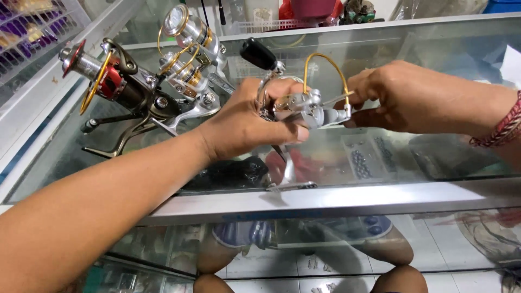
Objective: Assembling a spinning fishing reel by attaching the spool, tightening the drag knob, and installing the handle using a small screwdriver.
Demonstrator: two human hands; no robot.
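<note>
My left hand (pixel 244 127) grips the body of a small silver spinning reel (pixel 304 106) held above a glass display counter (pixel 325 201). The reel has a black handle knob (pixel 258 53) sticking up and a gold wire bail arm (pixel 325 65) arching over it. My right hand (pixel 396 97) pinches the front end of the reel near the bail, fingertips closed on it. A red woven bracelet (pixel 502 130) is on my right wrist. The reel foot (pixel 287 173) hangs down toward the glass.
Two more reels lie on the glass at the left: a dark one with red and gold spool (pixel 108 81) and a silver and gold one (pixel 190 54). Small boxes of beads (pixel 369 157) show under the glass. Shelves with packets (pixel 27 32) stand far left.
</note>
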